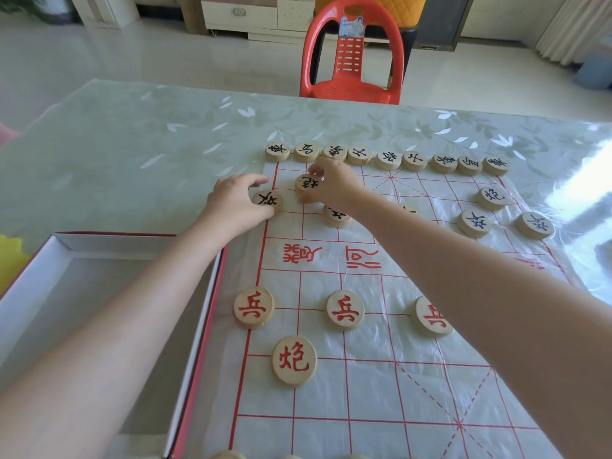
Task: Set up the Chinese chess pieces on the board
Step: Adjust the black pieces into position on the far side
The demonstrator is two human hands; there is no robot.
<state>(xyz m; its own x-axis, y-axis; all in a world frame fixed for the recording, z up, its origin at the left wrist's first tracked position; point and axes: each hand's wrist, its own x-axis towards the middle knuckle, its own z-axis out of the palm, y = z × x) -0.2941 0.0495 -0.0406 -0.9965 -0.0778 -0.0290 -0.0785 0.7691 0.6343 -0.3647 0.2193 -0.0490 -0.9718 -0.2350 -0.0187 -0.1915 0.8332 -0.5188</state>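
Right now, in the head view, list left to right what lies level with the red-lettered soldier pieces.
From left: open white cardboard box with red edge → leftmost round wooden red-lettered soldier piece → middle red-lettered soldier piece → third red-lettered soldier piece.

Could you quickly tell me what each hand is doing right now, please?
The left hand grips a black soldier piece at the left edge of the board.
The right hand pinches a black cannon piece.

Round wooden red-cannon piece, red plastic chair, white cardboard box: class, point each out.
Round wooden red-cannon piece (294, 361): head view, top face.
Red plastic chair (351, 89): head view, seat.
White cardboard box (139, 249): head view, far wall.
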